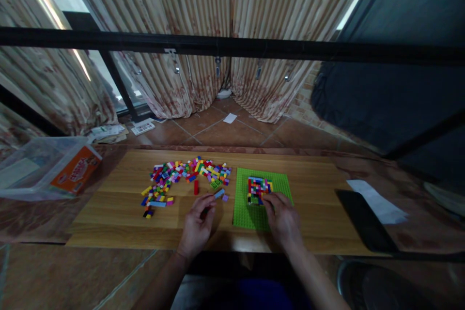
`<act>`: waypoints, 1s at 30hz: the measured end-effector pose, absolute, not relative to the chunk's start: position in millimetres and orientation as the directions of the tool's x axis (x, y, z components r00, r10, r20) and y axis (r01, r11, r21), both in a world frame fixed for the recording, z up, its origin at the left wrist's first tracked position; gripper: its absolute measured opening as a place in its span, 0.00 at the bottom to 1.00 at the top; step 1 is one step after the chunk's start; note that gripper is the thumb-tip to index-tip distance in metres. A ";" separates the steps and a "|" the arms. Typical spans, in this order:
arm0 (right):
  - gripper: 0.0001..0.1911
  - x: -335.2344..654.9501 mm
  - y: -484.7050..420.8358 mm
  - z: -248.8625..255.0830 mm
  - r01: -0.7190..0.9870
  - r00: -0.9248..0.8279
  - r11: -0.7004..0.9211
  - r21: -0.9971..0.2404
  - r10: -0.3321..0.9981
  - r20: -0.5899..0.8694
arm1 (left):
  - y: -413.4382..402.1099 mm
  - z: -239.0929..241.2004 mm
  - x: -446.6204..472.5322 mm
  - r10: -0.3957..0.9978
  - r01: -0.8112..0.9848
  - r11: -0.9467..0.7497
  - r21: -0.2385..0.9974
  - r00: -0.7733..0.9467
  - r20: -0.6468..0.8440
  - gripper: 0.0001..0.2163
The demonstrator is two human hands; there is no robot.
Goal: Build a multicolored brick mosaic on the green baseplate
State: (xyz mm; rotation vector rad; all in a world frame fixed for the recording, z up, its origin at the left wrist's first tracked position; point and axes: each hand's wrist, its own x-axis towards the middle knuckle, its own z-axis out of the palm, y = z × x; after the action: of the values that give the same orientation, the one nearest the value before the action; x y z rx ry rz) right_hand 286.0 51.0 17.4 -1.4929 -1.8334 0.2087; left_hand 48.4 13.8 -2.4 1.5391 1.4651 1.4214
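A green baseplate (244, 213) lies on a wooden board (116, 223), with a small multicoloured brick build (258, 189) standing on its far half. My right hand (281, 218) rests on the plate, its fingertips touching the near edge of the build. My left hand (198, 223) is curled beside the plate's left edge, fingers pinched on a light blue brick (219, 193). A loose pile of coloured bricks (181, 177) spreads across the board to the left. A red brick (196, 187) stands upright near the pile.
A clear plastic box (39, 167) with an orange packet inside sits at the far left. A black phone (365, 225) and a white paper (378, 201) lie at the right. A black bar crosses the view above. Curtains hang behind.
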 end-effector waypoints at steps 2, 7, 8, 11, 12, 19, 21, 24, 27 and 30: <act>0.16 286.1 54.1 16.4 0.806 -0.050 0.314 -0.502 0.881 0.471 | 13.9 -2.5 48.2 0.936 0.340 -0.236 0.910 -0.173 0.307 0.11; 0.14 282.1 57.8 19.3 0.839 -0.112 0.330 -0.432 0.883 0.456 | 14.0 -1.7 48.1 0.938 0.354 -0.230 0.906 -0.167 0.304 0.11; 0.13 282.0 58.4 19.9 0.845 -0.122 0.329 -0.422 0.886 0.446 | 14.2 -1.5 48.2 0.939 0.353 -0.228 0.908 -0.168 0.301 0.11; 0.12 282.8 60.3 19.9 0.852 -0.129 0.324 -0.412 0.892 0.434 | 14.8 -1.6 48.6 0.940 0.350 -0.221 0.910 -0.172 0.295 0.10; 0.11 283.2 60.7 19.4 0.851 -0.127 0.323 -0.413 0.892 0.435 | 14.9 -1.7 48.8 0.940 0.348 -0.219 0.912 -0.176 0.293 0.10; 0.14 284.9 55.9 11.8 0.832 -0.098 0.344 -0.435 0.863 0.496 | 13.3 -0.7 48.4 0.942 0.345 -0.225 0.911 -0.163 0.295 0.11; 0.15 285.3 53.3 9.6 0.832 -0.102 0.353 -0.428 0.855 0.508 | 13.0 0.2 48.3 0.942 0.357 -0.225 0.906 -0.160 0.297 0.10; 0.15 286.2 50.1 6.2 0.834 -0.111 0.362 -0.416 0.849 0.516 | 13.1 0.9 48.4 0.938 0.373 -0.230 0.899 -0.162 0.307 0.10; 0.16 287.4 48.3 2.4 0.828 -0.111 0.373 -0.419 0.841 0.529 | 13.4 0.1 48.2 0.935 0.370 -0.234 0.899 -0.167 0.313 0.11; 0.16 288.9 48.4 -0.5 0.818 -0.128 0.396 -0.417 0.833 0.539 | 13.6 -1.2 48.3 0.935 0.370 -0.236 0.899 -0.166 0.314 0.11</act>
State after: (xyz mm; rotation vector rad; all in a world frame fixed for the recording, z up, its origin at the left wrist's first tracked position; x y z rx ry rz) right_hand 288.9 48.4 -0.5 -1.4127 -1.9308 0.0251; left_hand 48.3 13.6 -1.2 1.5809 1.4982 1.4107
